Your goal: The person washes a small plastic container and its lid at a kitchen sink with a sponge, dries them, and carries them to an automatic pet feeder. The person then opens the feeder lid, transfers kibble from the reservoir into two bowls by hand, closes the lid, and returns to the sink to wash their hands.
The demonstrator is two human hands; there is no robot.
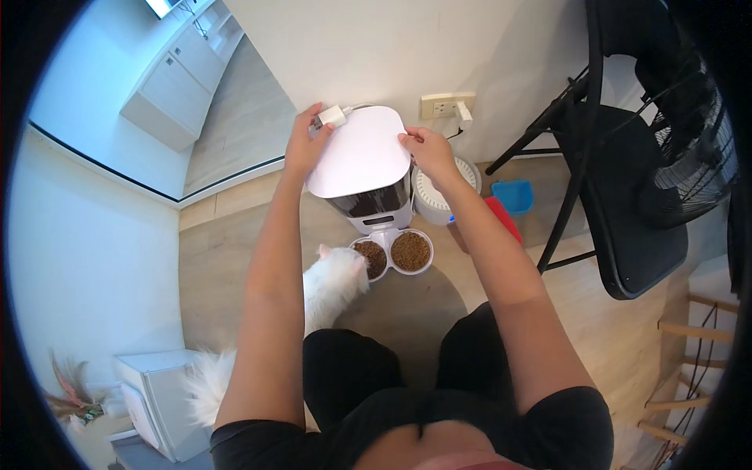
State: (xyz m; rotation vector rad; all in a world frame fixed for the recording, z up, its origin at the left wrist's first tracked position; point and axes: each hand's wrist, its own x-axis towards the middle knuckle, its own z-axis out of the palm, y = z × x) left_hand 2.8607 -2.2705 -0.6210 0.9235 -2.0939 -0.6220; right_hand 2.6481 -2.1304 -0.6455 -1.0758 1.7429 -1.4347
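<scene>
A white automatic pet feeder [359, 154] stands on the floor against the wall. My left hand [306, 141] is at its far left corner, thumb and forefinger around a white power adapter [333, 117] with a cable running behind the feeder. My right hand [430, 151] grips the right edge of the feeder's lid, thumb on top; the other fingers are partly hidden. Below the dark hopper window sits a double bowl, its right bowl [410, 251] and left bowl [371, 258] both holding kibble. A white cat [336, 286] has its head at the left bowl.
Behind my right forearm stands a round white pet fountain [433, 202]. A wall outlet [440, 107] holds a white plug [463, 115]. A blue plastic container [513, 197] and a red object [502, 218] are nearby. A black folding chair [637, 235] bears a fan [696, 153]. A mirror [235, 117] is at left.
</scene>
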